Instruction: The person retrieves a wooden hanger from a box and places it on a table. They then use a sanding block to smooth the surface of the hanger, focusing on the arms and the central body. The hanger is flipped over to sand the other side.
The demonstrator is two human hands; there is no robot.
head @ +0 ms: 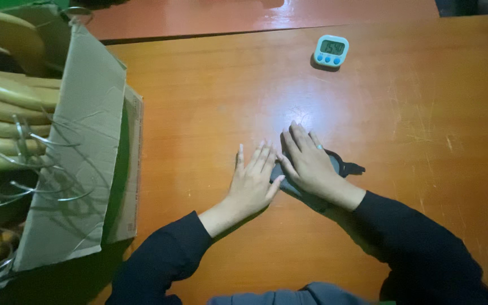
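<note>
Both hands flat, fingers spread, no grip: right hand (310, 164) presses dark cloth (343, 165) onto tabletop (210, 101), left hand (253, 182) at its 9 o'clock edge. Better: keep palms flat, smooth outward evenly.

Both hands lie flat on the bench (425, 113), near its middle. The left hand (252, 183) is just beside the right hand (309, 164), touching at the thumbs. The right hand rests on a small folded cloth item (343, 166), which pokes out to the hand's right. Behind the hands, well apart from them, a small timer (331, 51) stands on the bench. At the far left, a cardboard box (86, 147) sits with its flap open toward the hands; in it lie wooden hangers (7, 93) with wire hooks. A second table (255, 14) lies behind the bench.
</note>
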